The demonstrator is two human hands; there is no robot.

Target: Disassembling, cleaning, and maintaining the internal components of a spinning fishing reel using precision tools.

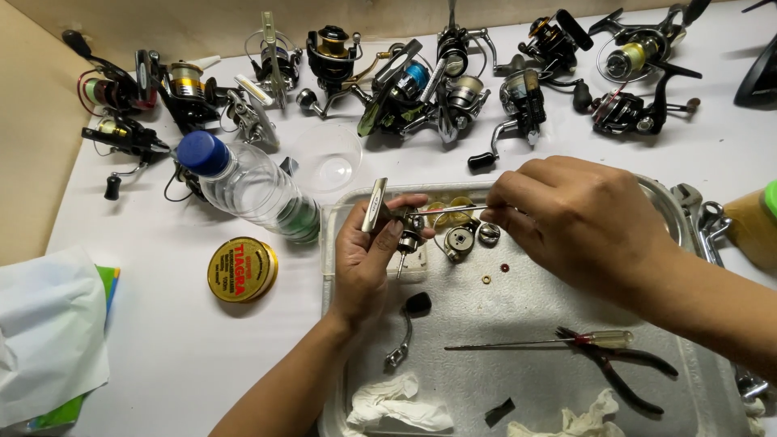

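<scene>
My left hand [368, 263] grips a small fishing reel body [402, 226] by its silver foot over a metal tray [518, 303]. My right hand [566, 218] pinches a thin metal rod [453, 210] whose tip meets the reel body. Loose reel parts lie just below: a round gear housing [460, 240], a small disc [489, 233], a red washer [504, 267] and a brass washer [486, 280]. A reel handle with a black knob [409, 324] rests on the tray beneath my left wrist.
A screwdriver [534, 343] and pliers [623, 372] lie on the tray with crumpled tissues [396, 409]. A clear bottle with a blue cap [247, 186], a yellow round tin [241, 269] and a clear plastic cup [328, 158] sit left. Several spinning reels [453, 89] line the back.
</scene>
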